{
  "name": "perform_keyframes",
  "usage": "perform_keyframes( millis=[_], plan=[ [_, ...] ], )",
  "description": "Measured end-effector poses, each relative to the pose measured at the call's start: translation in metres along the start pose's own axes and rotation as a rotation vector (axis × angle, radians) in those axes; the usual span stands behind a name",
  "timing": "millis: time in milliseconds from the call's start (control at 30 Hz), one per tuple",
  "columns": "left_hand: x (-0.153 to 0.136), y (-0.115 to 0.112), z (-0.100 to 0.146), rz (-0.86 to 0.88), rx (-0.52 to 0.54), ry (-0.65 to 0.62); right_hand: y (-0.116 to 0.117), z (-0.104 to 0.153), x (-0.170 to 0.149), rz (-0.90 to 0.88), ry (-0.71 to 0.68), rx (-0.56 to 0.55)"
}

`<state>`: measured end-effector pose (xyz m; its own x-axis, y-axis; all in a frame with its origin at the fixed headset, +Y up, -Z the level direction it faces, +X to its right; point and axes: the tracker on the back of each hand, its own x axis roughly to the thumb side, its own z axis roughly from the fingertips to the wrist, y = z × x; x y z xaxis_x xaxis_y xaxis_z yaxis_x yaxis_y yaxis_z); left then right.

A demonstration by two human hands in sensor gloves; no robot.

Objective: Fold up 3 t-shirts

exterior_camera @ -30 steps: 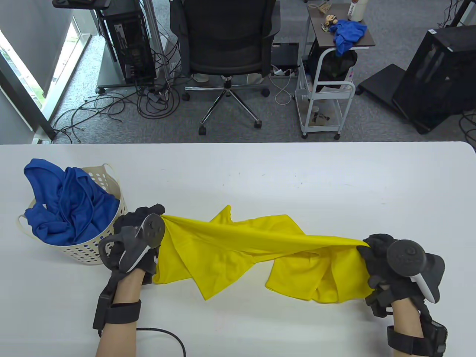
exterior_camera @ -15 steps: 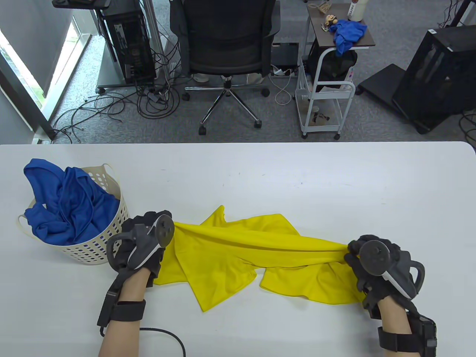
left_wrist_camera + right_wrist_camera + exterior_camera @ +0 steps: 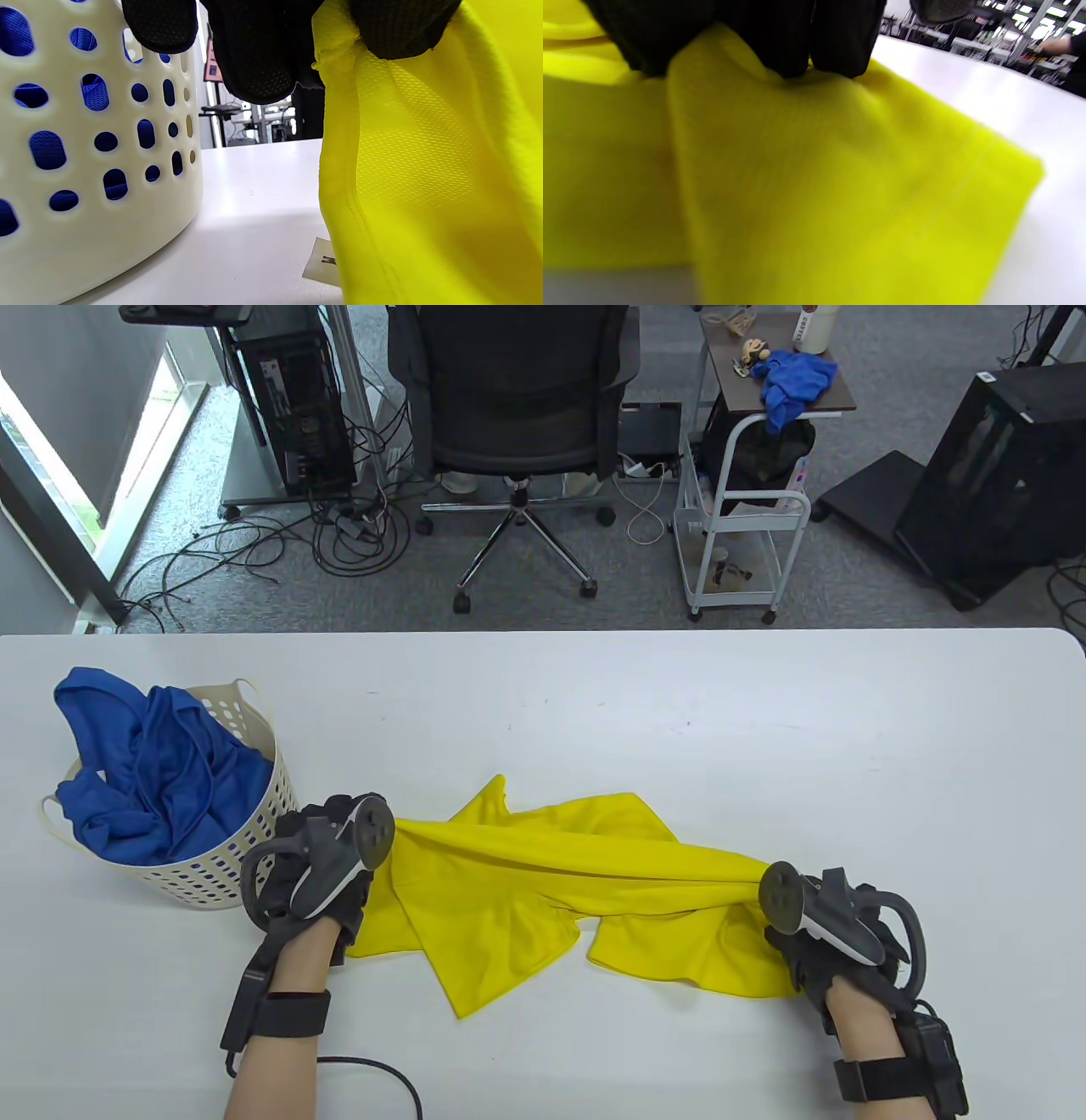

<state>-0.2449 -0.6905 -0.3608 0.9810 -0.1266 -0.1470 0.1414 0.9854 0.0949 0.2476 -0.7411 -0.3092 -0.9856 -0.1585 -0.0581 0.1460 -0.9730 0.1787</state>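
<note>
A yellow t-shirt (image 3: 543, 899) stretches across the near edge of the white surface (image 3: 594, 704), at about 6 o'clock in the table view, gathered into a taut ridge between two gloved hands. The left hand (image 3: 327, 865) pinches one bunched end, its fingers (image 3: 254, 51) curled round the hem; the right hand (image 3: 827, 920) clenches the other end at about 4 o'clock. The thin mesh knit sags in loose folds below the ridge, so it likely handles light, limp and easily creased, best taken at hems or shoulder seams and spread flat before folding. At 9 o'clock, just beside the left hand, a perforated basket (image 3: 246, 848) holds blue t-shirts (image 3: 153, 780), still unfolded.
</note>
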Motion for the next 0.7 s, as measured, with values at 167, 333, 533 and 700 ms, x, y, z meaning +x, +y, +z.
perform_keyframes(
  millis=[167,333,533,700],
  plan=[
    [-0.001,0.0,0.0,0.002,0.001,0.001,-0.017,0.007,-0.022,-0.079,0.065,-0.086],
    [0.002,0.008,0.006,0.054,-0.058,-0.021,-0.026,0.009,-0.053,-0.223,0.088,-0.053],
    [0.046,0.049,-0.049,-0.092,-0.053,-0.06,-0.059,-0.066,-0.077,-0.047,0.204,0.006],
    [0.027,0.168,-0.104,0.033,0.307,0.214,-0.204,-0.079,-0.106,-0.117,0.463,-0.729]
  ],
)
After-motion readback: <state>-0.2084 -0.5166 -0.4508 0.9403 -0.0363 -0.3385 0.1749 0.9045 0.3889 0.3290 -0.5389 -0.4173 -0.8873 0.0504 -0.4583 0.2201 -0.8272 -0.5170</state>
